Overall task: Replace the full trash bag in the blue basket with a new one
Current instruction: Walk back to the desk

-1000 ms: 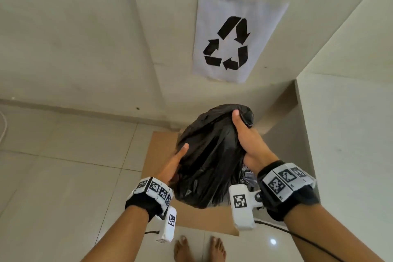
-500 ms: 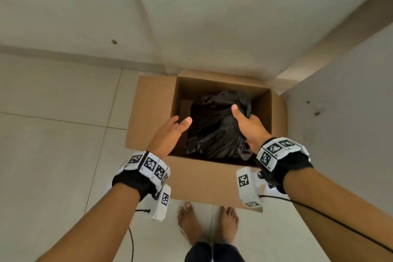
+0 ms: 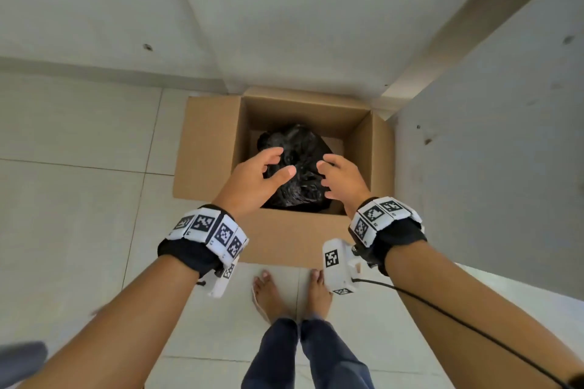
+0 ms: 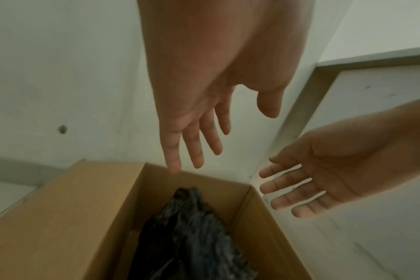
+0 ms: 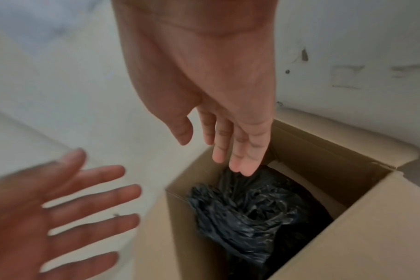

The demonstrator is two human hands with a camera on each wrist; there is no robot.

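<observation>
The full black trash bag (image 3: 297,148) lies at the bottom of an open cardboard box (image 3: 208,148) on the floor, also seen in the left wrist view as the bag (image 4: 194,236) and in the right wrist view as the bag (image 5: 247,214). My left hand (image 3: 262,174) hovers above the box opening with fingers spread and empty. My right hand (image 3: 341,177) hovers beside it, also empty, fingers loosely extended. Both palms face each other, apart from the bag. The blue basket is out of view.
The box (image 5: 348,227) stands in a corner against pale walls (image 3: 316,25), with a wall or ledge (image 3: 489,151) close on the right. Tiled floor (image 3: 79,199) stretches to the left. My bare feet (image 3: 268,294) stand just in front of the box.
The bag was lowered from chest height into the box; my right hand let go of its top, and both hands lifted off it with fingers opened.
</observation>
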